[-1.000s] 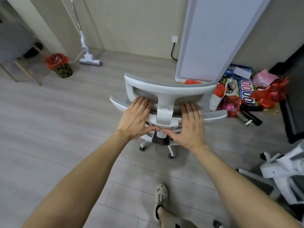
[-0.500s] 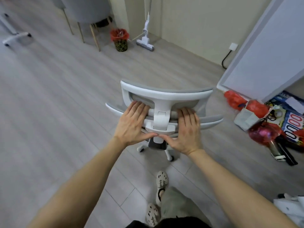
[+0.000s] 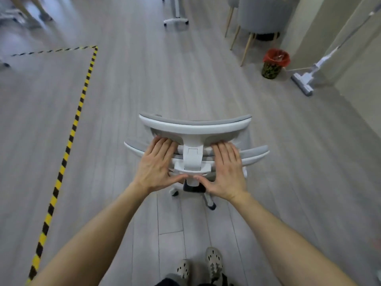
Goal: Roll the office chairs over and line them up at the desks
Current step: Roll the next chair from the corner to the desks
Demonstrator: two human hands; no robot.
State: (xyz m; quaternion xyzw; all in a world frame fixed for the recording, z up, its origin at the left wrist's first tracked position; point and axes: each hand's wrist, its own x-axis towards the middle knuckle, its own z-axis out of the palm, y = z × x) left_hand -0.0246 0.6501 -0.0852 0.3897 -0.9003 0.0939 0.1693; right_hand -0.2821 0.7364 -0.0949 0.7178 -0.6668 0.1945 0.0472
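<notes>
— What fills the view, biggest thing first?

— The floor [image 3: 185, 83], pale grey planks running away from the camera. A line of yellow-and-black tape [image 3: 68, 141] runs up the left side and turns a corner toward the far left.

— And the chair?

— The office chair [image 3: 194, 129] stands mid-frame on the open floor, seen from behind and above: white frame, grey padding on headrest and backrest. Two of its casters show beneath the hands. It is well apart from the tape and from everything along the right wall.

— The hands?

— Both are on the back of the chair, either side of the white centre post. The left hand [image 3: 157, 165] lies with fingers spread over the top edge of the backrest, thumb reaching in under the bracket; the right hand [image 3: 226, 168] mirrors it. Thumbs nearly meet — each hand is clasped on the chair back.

— Anything else?

— A grey upholstered chair [image 3: 261, 15] on wooden legs at the upper right, a vacuum [image 3: 305, 79] leaning by the wall, and a small bin [image 3: 272, 62] with a red liner between them. A white wheeled base [image 3: 176, 20] at top centre. The person's shoes [image 3: 214, 263] show at the bottom edge.
</notes>
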